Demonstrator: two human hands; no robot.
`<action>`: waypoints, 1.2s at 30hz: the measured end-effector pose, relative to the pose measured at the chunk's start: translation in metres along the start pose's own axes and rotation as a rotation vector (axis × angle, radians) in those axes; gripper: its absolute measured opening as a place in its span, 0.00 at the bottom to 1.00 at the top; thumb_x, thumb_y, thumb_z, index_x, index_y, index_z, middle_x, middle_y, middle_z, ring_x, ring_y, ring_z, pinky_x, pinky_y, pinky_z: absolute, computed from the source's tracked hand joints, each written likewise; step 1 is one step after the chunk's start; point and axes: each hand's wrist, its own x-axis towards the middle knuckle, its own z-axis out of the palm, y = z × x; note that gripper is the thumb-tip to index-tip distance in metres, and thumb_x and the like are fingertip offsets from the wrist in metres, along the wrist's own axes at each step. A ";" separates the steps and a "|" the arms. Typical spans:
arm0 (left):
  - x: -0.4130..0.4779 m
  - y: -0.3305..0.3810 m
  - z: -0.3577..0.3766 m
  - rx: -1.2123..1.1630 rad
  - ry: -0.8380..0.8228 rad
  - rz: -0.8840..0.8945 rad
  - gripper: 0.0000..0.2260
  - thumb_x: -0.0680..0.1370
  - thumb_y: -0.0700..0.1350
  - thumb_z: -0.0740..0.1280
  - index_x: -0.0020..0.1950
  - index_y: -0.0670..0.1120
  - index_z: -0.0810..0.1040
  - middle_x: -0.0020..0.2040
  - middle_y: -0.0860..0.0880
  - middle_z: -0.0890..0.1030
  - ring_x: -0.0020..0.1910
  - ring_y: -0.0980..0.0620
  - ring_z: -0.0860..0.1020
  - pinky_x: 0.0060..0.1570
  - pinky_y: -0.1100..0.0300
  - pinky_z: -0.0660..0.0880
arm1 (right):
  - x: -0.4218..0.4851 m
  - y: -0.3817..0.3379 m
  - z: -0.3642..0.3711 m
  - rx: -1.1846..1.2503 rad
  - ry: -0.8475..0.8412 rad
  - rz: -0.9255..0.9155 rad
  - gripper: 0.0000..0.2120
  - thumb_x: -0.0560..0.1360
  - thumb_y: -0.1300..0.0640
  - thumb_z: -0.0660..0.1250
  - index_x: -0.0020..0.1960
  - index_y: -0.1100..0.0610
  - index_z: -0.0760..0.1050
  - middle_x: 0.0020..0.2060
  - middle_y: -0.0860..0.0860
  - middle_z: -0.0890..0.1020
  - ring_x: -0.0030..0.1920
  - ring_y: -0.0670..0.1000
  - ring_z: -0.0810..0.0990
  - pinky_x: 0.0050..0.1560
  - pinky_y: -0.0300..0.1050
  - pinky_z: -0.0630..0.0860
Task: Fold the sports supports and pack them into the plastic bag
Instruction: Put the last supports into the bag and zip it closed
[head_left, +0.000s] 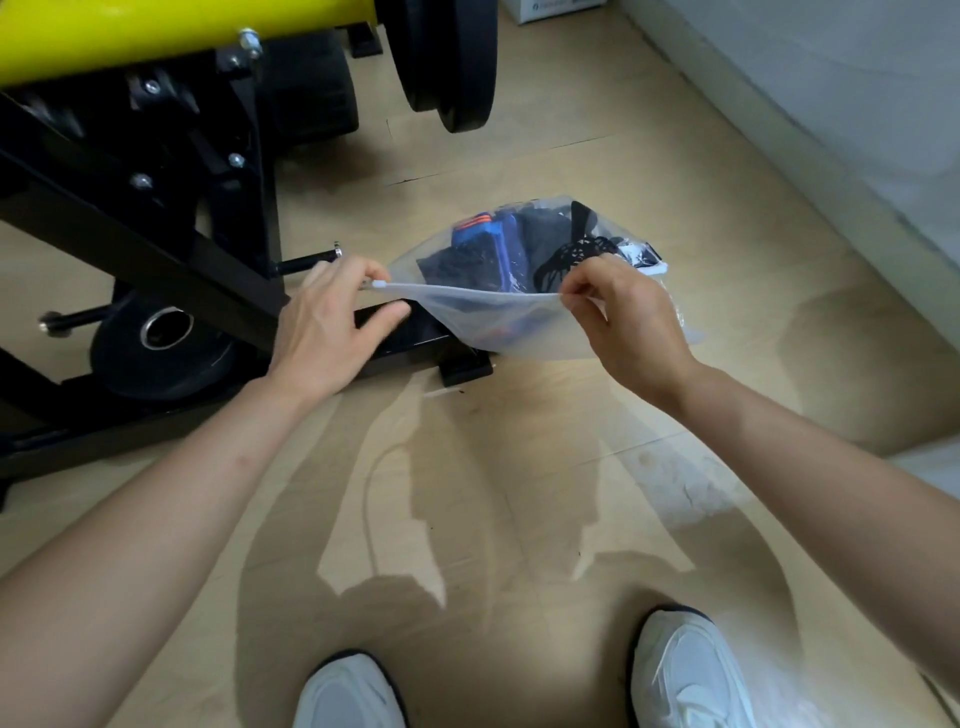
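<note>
Supports (485, 254), dark blue and black with orange stripes, sit folded inside the clear plastic bag (519, 330), just beyond the fingers of both hands. The bag hangs in the air between the hands, its top edge stretched tight from one to the other. The left hand (332, 325) pinches the white slider (381, 284) at the left end of that edge between thumb and forefinger, with the other fingers (384, 314) held straighter below it. The right hand (631, 325) pinches the right end of the edge, fingers (582, 280) curled tightly. Below the fingers lies the wooden floor (519, 457), with two white shoes (691, 670) nearer the person. Left of the left fingers stands a black machine frame (156, 249) with a weight plate (161, 358) under it.
</note>
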 end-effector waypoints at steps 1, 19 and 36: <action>-0.001 0.002 0.000 0.017 -0.026 0.024 0.15 0.77 0.55 0.72 0.60 0.52 0.76 0.56 0.53 0.80 0.59 0.47 0.74 0.48 0.49 0.74 | -0.003 0.002 -0.003 -0.024 -0.013 -0.013 0.03 0.77 0.59 0.68 0.49 0.53 0.76 0.44 0.44 0.77 0.44 0.50 0.76 0.45 0.54 0.77; 0.097 0.107 -0.060 -0.196 0.059 0.146 0.09 0.80 0.50 0.68 0.46 0.47 0.83 0.39 0.49 0.83 0.41 0.46 0.80 0.44 0.50 0.75 | 0.049 0.006 -0.136 -0.210 0.080 0.162 0.07 0.77 0.51 0.66 0.44 0.53 0.78 0.38 0.52 0.81 0.43 0.60 0.78 0.43 0.53 0.76; 0.078 0.101 -0.056 -0.178 -0.140 -0.197 0.11 0.81 0.50 0.67 0.41 0.48 0.82 0.39 0.53 0.81 0.45 0.47 0.80 0.50 0.45 0.79 | 0.011 0.010 -0.140 -0.096 -0.264 0.310 0.12 0.74 0.43 0.71 0.45 0.52 0.79 0.33 0.51 0.76 0.36 0.53 0.74 0.36 0.45 0.70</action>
